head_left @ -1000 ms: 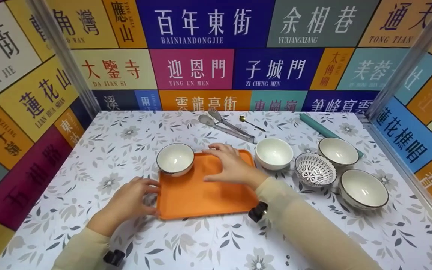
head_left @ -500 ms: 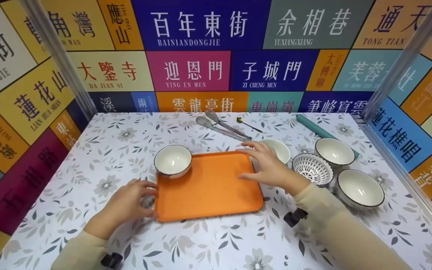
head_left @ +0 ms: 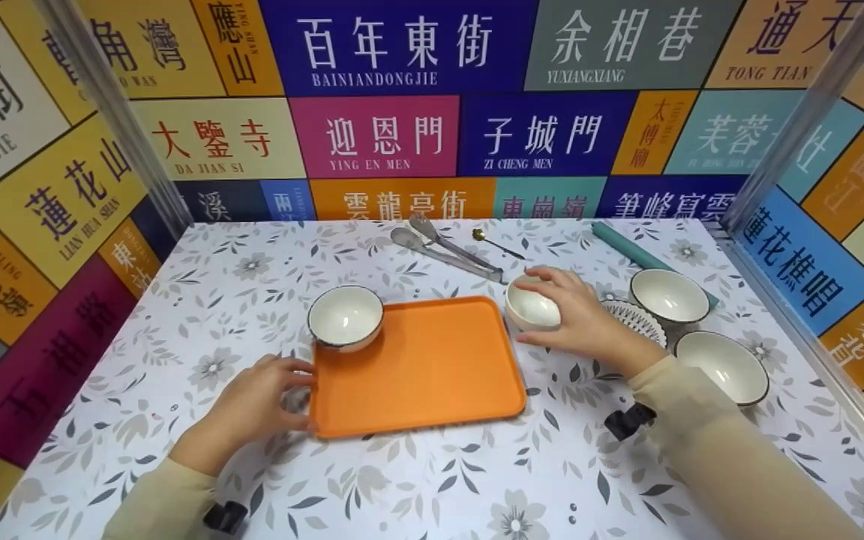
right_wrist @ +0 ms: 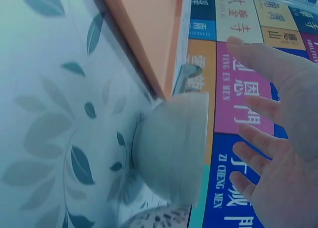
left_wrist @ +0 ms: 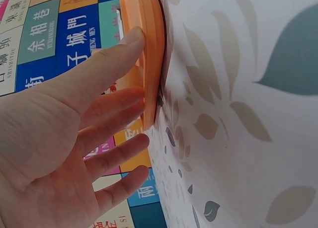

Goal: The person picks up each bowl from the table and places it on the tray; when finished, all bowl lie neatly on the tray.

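An orange tray lies on the flowered tablecloth, with a dark-rimmed white bowl on its far left corner. My left hand is at the tray's left edge; in the left wrist view its thumb and fingertips touch the tray rim, fingers loosely spread. Just right of the tray stands a plain white bowl. Over it hovers my right hand, thumb and fingers spread apart. The right wrist view shows that hand above the rim of the white bowl, a gap between them.
Right of the right hand stand a patterned bowl, partly hidden, and two dark-rimmed bowls, one farther back and one nearer. Tongs, a small gold spoon and a green roll lie at the back.
My right hand has moved right from over the tray to over the plain white bowl. The left hand stays by the tray's left edge.
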The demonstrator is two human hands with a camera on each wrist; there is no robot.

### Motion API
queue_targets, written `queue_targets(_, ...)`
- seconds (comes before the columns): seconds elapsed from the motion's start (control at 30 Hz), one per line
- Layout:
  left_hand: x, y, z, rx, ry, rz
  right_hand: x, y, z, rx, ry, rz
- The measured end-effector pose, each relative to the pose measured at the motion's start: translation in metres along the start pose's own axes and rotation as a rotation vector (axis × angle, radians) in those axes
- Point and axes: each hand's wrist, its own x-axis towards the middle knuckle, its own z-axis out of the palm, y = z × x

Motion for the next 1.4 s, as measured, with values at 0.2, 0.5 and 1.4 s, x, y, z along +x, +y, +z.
queue_targets(0.2, 0.0, 0.001, 0.0, -0.002, 0.008, -0.001, 0.0, 0.015, -0.008, -0.018, -0.028, 0.083)
queue_targets(0.5, 0.001, 0.001, -0.001, -0.001, -0.002, -0.013, 0.001, 0.026, -0.016, -0.05, -0.061, 0.166)
queue_targets(1.4, 0.0, 0.005, -0.002, -0.015, -0.014, -0.053, 0.014, 0.052, -0.01, -0.047, -0.109, 0.286)
